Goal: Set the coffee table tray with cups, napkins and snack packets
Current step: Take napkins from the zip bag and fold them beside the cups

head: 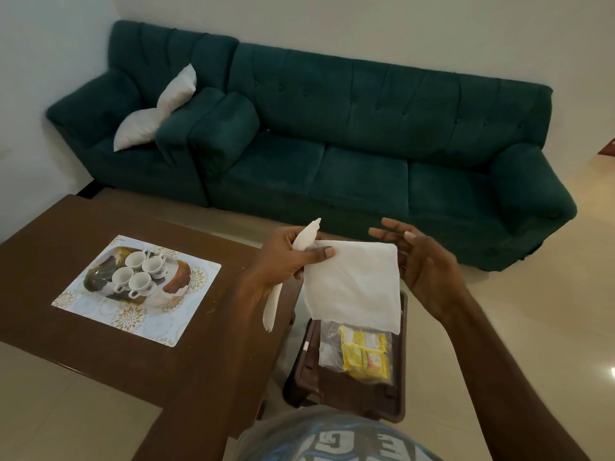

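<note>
At the centre of the frame, the person's left hand [286, 261] is gripping a rolled white napkin [271, 311] in its curled fingers, the roll sticking out above and below the fist. The thumb of that same hand is pinching the upper left corner of a flat white napkin [352, 284], which is hanging open like a square sheet. The right hand [422, 261] is hovering just beside the sheet's right edge with its fingers spread and relaxed, holding nothing; I cannot tell whether it is touching the paper.

Below the hanging napkin, yellow snack packets [364, 354] and a clear packet are lying on a dark brown plastic stool [306, 374] at the lower centre.

At the left of the frame, a floral-patterned tray [139, 324] is sitting on the brown wooden tabletop [50, 244], carrying four white cups [139, 272] clustered upright near its upper part.

Across the upper frame, a dark green sofa [366, 128] is standing against the wall, with a white pillow [153, 118] leaning on the seat at the upper left.
</note>
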